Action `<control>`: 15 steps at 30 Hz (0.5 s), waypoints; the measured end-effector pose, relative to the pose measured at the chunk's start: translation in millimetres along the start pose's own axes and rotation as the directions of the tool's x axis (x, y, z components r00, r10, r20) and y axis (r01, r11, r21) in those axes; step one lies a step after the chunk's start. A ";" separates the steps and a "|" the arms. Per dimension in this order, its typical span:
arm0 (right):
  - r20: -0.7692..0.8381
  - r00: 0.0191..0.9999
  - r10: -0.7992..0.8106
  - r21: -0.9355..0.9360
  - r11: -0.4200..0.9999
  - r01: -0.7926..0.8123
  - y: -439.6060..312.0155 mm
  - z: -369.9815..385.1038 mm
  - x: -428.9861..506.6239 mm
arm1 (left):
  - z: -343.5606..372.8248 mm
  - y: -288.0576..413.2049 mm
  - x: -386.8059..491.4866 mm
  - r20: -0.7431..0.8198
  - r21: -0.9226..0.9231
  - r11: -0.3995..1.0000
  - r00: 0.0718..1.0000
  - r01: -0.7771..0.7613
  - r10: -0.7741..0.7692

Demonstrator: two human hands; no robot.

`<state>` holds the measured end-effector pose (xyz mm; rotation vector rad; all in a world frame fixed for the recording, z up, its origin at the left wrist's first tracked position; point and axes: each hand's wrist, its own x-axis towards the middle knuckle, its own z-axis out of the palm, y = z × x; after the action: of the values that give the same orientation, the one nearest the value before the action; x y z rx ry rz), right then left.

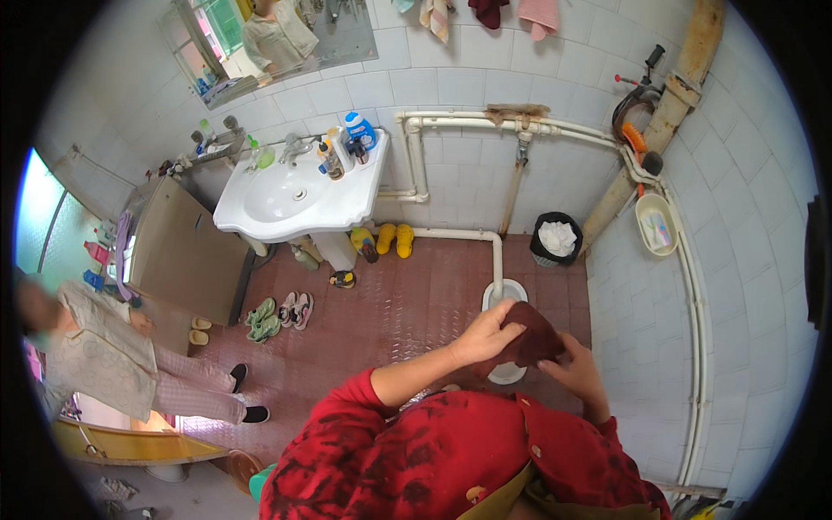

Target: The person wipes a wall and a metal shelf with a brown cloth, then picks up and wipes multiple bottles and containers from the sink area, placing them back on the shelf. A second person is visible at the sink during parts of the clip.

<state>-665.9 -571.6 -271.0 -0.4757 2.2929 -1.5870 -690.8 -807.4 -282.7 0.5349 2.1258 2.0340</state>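
Observation:
A dark maroon cloth [532, 335] is stretched between my hands in front of my red patterned top. My left hand [489, 333] grips its left side, thumb on top, and my right hand [577, 372] pinches its lower right edge. Beneath the cloth, a white squat toilet [509, 372] set in the red tiled floor is partly hidden. A white pipe [498, 260] runs down into the far end of its bowl.
A washbasin [286, 195] with bottles stands at the back left, shoes [296, 309] on the floor near it. A lined waste bin [557, 238] stands by the far wall. Another person [110, 354] stands at the left. Pipes [693, 364] line the right wall.

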 end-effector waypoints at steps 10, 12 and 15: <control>-0.298 0.950 -0.099 0.302 0.934 0.192 -8.4 41.4 47.6 | 12.5 41.6 64.3 -0.078 -0.519 0.851 0.987 0.079 -0.140; -0.219 0.951 -0.216 0.011 0.975 0.224 -0.8 39.1 48.0 | -7.2 29.0 74.3 -0.048 -0.467 0.863 0.969 0.193 -0.243; -0.077 0.951 -0.299 -0.289 0.920 0.265 7.0 12.5 54.2 | -36.9 1.6 76.8 0.149 -0.267 0.883 0.922 0.387 -0.358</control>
<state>-709.7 -603.4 -285.4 -0.8357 2.6540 -1.4530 -774.5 -814.6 -268.3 0.1566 1.6699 1.9969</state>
